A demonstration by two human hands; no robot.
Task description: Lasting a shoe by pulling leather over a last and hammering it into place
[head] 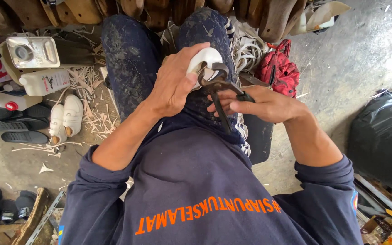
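My left hand [174,81] is wrapped around a small white shoe [206,59] that rests on my right knee, thumb pressed to its side. My right hand [264,105] grips the dark handles of a pair of rusty pincers [218,84]. The pincer jaws are closed on the edge of the shoe's white upper. I sit with both knees apart in stained dark-blue trousers and a navy sweatshirt.
A finished pair of white shoes [66,117] lies on the floor at left among pale offcut strips. A metal can [31,51], a white bottle [46,81] and black soles [17,129] are beside them. Wooden lasts [159,11] line the top; a red bag [280,68] and a black sack [382,136] sit at right.
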